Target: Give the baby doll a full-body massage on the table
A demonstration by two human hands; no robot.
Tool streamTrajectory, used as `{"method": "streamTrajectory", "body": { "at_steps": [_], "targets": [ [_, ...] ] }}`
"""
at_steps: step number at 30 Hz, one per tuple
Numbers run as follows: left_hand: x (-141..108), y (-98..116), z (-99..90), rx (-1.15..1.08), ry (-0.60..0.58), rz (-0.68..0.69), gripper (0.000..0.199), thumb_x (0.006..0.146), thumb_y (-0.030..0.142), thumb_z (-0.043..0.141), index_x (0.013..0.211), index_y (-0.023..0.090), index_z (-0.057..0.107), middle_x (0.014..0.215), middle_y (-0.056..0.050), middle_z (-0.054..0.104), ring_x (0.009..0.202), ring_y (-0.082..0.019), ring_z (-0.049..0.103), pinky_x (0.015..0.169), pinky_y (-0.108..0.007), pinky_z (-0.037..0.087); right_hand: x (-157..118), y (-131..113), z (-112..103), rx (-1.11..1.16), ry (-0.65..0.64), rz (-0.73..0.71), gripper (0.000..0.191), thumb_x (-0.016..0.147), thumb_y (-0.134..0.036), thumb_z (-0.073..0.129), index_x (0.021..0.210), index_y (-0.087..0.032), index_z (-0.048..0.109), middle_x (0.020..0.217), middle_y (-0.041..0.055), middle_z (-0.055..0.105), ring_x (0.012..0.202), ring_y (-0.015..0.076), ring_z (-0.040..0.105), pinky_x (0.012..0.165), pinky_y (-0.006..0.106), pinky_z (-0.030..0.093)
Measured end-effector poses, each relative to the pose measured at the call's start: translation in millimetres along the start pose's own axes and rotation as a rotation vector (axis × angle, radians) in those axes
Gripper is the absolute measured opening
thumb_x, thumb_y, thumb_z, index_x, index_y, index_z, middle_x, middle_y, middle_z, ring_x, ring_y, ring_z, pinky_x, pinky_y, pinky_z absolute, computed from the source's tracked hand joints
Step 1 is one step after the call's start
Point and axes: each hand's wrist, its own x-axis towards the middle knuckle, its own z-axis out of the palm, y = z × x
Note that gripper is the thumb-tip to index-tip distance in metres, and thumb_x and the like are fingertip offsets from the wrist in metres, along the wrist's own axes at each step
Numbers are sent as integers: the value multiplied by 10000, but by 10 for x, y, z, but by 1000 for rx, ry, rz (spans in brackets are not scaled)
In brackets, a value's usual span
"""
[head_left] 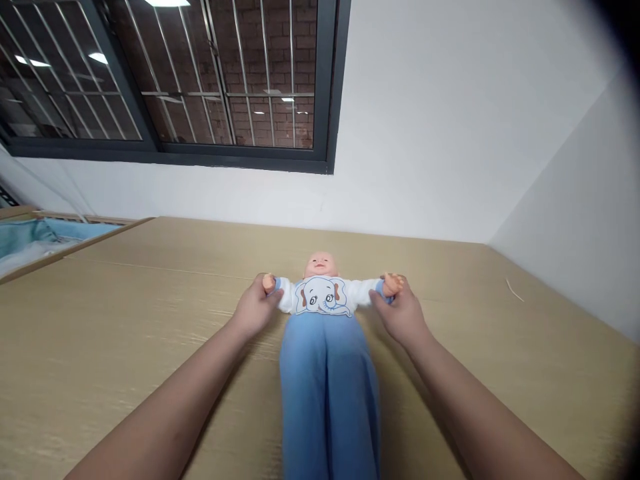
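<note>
A baby doll lies on its back on the tan board surface, its head toward the wall and both arms stretched out sideways. It wears a white top with a blue elephant picture and long blue trousers, which run down out of the frame. My left hand is closed on the doll's cuff and wrist at the left. On the other side, my right hand grips the opposite cuff, with the doll's small hand showing above my fingers.
A box with blue cloth and clear plastic inside stands at the far left. Behind the surface rises a white wall with a dark-framed, barred window. A thin pale strip lies at the right.
</note>
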Motion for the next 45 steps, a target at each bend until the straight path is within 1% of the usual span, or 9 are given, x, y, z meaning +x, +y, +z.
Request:
{"method": "streamTrajectory", "body": {
  "at_steps": [8, 14, 19, 25, 32, 35, 37, 39, 45],
  "targets": [
    [-281, 299, 228, 844, -251, 268, 168, 981, 267, 402, 998, 194, 553, 1010, -130, 658, 817, -280, 647, 663, -324, 411, -265, -509, 51, -706, -298, -327, 126, 883, -245, 541, 1003, -217, 570, 936, 50, 648, 749, 205, 614, 569, 284, 294],
    [-415, 414, 282, 1012, -342, 396, 184, 887, 103, 450, 1009, 183, 562, 1005, -137, 625, 869, -290, 633, 727, -351, 461, -425, -610, 100, -922, -390, -402, 159, 881, -156, 485, 1006, -200, 574, 864, 62, 594, 626, 184, 560, 515, 309, 199],
    [-512, 563, 328, 1124, -432, 468, 231, 884, 75, 426, 1007, 173, 595, 1002, -147, 606, 897, -295, 608, 747, -364, 490, -559, -670, 140, -1046, -441, -453, 405, 881, -103, 464, 1274, -175, 535, 922, 107, 599, 651, 216, 590, 509, 317, 229],
    [-543, 570, 357, 1172, -413, 509, 232, 885, 65, 415, 1020, 152, 584, 1001, -131, 602, 910, -282, 602, 755, -360, 498, -608, -672, 170, -1104, -423, -469, 384, 903, -91, 431, 1273, -147, 518, 921, 114, 603, 663, 224, 606, 517, 315, 258],
    [-408, 410, 199, 957, -294, 340, 129, 963, 212, 408, 993, 181, 530, 1007, -102, 639, 834, -245, 639, 657, -318, 422, -332, -563, -3, -759, -373, -277, 80, 844, -228, 556, 915, -197, 535, 850, 41, 612, 650, 168, 551, 528, 282, 239],
    [-304, 349, 110, 815, -263, 249, 168, 987, 304, 387, 959, 202, 518, 959, -80, 664, 778, -230, 638, 604, -300, 376, -148, -298, -90, -452, -310, -127, 133, 806, -317, 604, 834, -218, 520, 730, -14, 591, 643, 163, 528, 546, 267, 302],
    [-216, 283, 49, 715, -239, 184, 121, 946, 310, 450, 936, 208, 513, 885, -54, 667, 749, -221, 632, 594, -289, 369, -31, -48, -110, -171, -262, 35, 146, 745, -299, 639, 790, -214, 530, 735, -16, 597, 692, 168, 551, 585, 261, 370],
    [-114, 188, -12, 595, -192, 106, 80, 883, 278, 514, 921, 207, 519, 855, -37, 667, 773, -216, 638, 618, -279, 396, 70, 199, -101, 247, -280, 392, 177, 682, -279, 670, 812, -199, 581, 799, 11, 635, 765, 194, 605, 617, 267, 451],
    [133, -92, -113, 3, -225, -460, 108, 781, 208, 593, 882, 169, 590, 826, -57, 688, 751, -213, 677, 562, -258, 523, 226, 568, -44, 396, -348, 652, 361, 664, -267, 646, 1008, -159, 637, 996, 106, 708, 887, 265, 690, 644, 345, 588]
  ]
}}
